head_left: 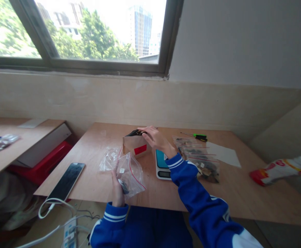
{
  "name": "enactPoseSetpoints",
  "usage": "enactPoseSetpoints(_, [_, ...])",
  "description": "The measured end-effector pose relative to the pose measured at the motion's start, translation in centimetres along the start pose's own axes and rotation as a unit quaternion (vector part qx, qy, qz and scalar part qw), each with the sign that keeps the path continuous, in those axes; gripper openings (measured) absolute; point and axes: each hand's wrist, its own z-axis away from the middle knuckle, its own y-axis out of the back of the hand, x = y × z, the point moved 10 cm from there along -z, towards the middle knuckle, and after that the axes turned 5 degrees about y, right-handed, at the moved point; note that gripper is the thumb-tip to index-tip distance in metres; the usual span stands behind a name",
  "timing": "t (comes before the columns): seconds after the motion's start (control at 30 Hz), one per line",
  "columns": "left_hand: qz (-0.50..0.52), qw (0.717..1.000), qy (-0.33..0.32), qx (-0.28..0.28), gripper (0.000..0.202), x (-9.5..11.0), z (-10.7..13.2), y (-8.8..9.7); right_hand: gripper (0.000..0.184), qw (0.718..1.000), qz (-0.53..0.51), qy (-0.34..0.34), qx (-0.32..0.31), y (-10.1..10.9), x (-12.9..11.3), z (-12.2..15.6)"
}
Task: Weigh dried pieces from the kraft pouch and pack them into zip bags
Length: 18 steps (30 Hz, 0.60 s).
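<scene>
My left hand [117, 188] is closed on a clear zip bag [131, 173] with a red seal line, holding it up near the table's front edge; small dark parts lie inside it. My right hand [154, 136] reaches forward over a small brown cardboard box [135, 147] with a red label, its fingers curled on dark parts at the box's open top. A small digital scale [162, 164] with a teal platform sits just right of the box, partly under my right wrist.
Wooden table [101, 141]. Another clear bag [109, 158] lies left of the box. Several filled zip bags [200, 158], a green-handled screwdriver [200, 137] and white paper [224, 153] lie to the right. A phone [66, 181] with a white cable rests at the left edge. A red-white packet [279, 169] is at far right.
</scene>
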Motion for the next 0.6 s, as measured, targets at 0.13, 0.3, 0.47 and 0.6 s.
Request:
enactPoseSetpoints(0.13, [0.003, 1.000, -0.006, -0.010, 0.064, 0.2, 0.1, -0.2, 0.037, 0.993, 0.093, -0.064, 0.029, 0.7, 1.0, -0.1])
enactPoseSetpoints(0.3, [0.004, 1.000, -0.004, -0.008, 0.063, 0.2, 0.2, -0.2, 0.030, 0.985, 0.094, -0.108, 0.092, 2.0, 1.0, 0.1])
enactPoseSetpoints(0.47, [-0.015, 1.000, -0.014, -0.015, 0.061, 0.6, 0.2, -0.4, 0.017, 0.980, -0.056, -0.107, 0.159, 3.3, -1.8, 1.5])
enactPoseSetpoints(0.6, [-0.023, 0.998, -0.050, -0.025, 0.063, 1.6, 0.4, -1.2, 0.020, 0.944, -0.296, -0.133, -0.060, -2.1, -5.3, 3.4])
